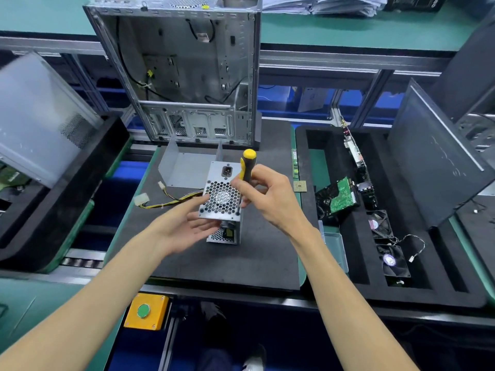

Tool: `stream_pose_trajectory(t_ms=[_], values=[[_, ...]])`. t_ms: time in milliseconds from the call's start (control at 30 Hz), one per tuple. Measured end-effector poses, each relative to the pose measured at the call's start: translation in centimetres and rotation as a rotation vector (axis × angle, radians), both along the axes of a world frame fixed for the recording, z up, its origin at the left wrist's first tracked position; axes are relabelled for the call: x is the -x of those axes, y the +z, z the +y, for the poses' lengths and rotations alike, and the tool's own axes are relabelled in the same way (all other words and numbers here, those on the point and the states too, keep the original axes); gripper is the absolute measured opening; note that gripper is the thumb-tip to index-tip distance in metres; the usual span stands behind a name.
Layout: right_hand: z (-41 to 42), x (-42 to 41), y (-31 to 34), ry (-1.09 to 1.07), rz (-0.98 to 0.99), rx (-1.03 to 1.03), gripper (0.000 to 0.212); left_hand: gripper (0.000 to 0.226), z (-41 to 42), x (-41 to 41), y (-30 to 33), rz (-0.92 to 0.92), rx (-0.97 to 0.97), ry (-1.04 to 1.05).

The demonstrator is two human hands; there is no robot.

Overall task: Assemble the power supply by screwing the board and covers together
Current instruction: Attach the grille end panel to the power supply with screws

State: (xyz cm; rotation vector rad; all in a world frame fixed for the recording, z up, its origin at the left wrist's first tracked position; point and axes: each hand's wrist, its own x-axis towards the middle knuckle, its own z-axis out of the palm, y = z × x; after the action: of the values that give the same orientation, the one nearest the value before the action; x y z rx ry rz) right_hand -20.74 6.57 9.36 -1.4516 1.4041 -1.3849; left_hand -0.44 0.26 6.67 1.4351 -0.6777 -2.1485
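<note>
You've got the power supply stood on end in the middle of the black foam mat, fan grille facing up at you. Your right hand is wrapped around the yellow-and-black screwdriver, tip down at the near right corner of the grille face. Your left hand rests against the left side with fingers mostly straight, steadying more than gripping. Honestly I'd clamp that side harder, because a box standing tall like this will probably rock once you push down. Keep the shaft straight up over the screw and press before you twist. The loose U-shaped cover sits just behind, cable bundle trailing left, so watch you don't pinch wires.
</note>
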Motion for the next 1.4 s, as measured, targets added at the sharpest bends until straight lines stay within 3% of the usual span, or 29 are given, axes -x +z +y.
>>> stream_pose_trajectory(t_ms=[133, 400, 567, 800, 967, 1133, 1300, 1400], values=[[0.1, 0.2, 0.4, -0.011, 0.078, -0.007, 0.014, 0.047, 0.8, 1.3, -0.5, 0.170, -0.087, 0.073], [0.6, 1.0, 0.1, 0.105, 0.131, -0.045, 0.009, 0.034, 0.8, 1.4, -0.7, 0.124, -0.058, 0.124], [0.7, 0.0, -0.3, 0.047, 0.146, 0.055, 0.034, 0.027, 0.9, 1.6, -1.0, 0.123, -0.048, 0.112], [-0.2, -1.0, -0.7, -0.036, 0.152, 0.105, 0.034, 0.015, 0.9, 1.7, -1.4, 0.122, -0.037, 0.121], [-0.2, -1.0, -0.8, 0.076, -0.036, -0.029, 0.009, 0.025, 0.7, 1.4, -1.5, 0.133, -0.056, 0.140], [0.2, -0.4, -0.8, 0.224, -0.081, -0.070, 0.021, 0.041, 0.7, 1.4, -1.3, 0.133, -0.048, 0.115], [0.0, -0.3, -0.9, 0.208, -0.140, -0.055, 0.010, 0.023, 0.7, 1.5, -1.4, 0.111, -0.048, 0.104], [-0.2, -0.5, -1.3, 0.141, -0.135, -0.037, 0.033, 0.022, 0.8, 1.7, -1.3, 0.111, -0.044, 0.107]])
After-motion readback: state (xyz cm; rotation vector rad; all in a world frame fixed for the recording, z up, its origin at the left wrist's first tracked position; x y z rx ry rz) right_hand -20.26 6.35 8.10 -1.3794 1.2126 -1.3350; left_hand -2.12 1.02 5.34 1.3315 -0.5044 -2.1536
